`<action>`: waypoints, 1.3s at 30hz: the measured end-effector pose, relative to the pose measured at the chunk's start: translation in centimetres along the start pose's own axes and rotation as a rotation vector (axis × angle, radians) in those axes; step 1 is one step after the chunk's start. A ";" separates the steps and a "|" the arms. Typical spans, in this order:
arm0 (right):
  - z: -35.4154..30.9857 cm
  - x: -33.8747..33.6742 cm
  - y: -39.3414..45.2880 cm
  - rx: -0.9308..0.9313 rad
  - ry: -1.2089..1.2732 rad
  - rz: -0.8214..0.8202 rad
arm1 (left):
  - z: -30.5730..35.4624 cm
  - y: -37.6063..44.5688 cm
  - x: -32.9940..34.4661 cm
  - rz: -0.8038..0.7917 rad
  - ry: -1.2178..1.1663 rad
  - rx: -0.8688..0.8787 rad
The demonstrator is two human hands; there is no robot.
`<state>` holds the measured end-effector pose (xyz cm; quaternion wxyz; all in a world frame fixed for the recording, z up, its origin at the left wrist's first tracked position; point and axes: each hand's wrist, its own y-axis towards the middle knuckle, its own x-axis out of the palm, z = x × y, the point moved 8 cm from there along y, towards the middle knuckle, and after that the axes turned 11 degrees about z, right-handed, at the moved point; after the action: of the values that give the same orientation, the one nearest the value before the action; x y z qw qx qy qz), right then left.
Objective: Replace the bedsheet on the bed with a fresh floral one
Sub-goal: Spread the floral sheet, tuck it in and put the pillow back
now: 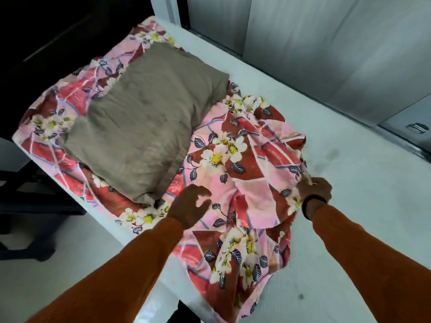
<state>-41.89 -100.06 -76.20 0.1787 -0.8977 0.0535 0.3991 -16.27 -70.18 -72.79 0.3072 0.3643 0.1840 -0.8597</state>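
Your floral bedsheet point(233, 159) lies bunched over the head half of the bed point(349, 183).
Your right hand point(314, 190) pinches the sheet's crumpled edge mid-bed; your left hand point(189, 206) hovers with relaxed fingers over it, beside the brown pillow point(144, 117).

Both arms reach forward in orange sleeves. Left hand point(189, 206) hovers palm down, fingers loosely spread and relaxed, holding nothing. Right hand point(314, 191) is curled tight, pinching cloth; dark band at the wrist.
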 end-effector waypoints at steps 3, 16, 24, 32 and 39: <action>-2.6 0.3 -1.0 -0.158 -0.107 0.135 | -5.9 4.1 -6.7 0.169 0.044 -0.214; -18.6 30.4 -19.0 -0.172 0.060 -0.546 | -28.2 22.1 -26.1 0.290 0.272 -0.531; -24.6 36.4 -22.6 0.044 0.469 -0.599 | -31.1 24.4 -27.1 0.077 -0.134 -0.645; -29.3 22.0 -16.4 -0.098 0.552 -0.489 | -17.2 24.1 -25.3 0.156 -0.586 -0.406; -20.6 0.0 -6.2 -0.090 0.444 -0.360 | 2.3 18.0 -12.1 -0.066 -0.666 -0.181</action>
<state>-26.04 -101.83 -61.76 0.1904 -0.9652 -0.0866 0.1568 1.08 -80.04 -64.04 0.3532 0.0290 0.1607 -0.9212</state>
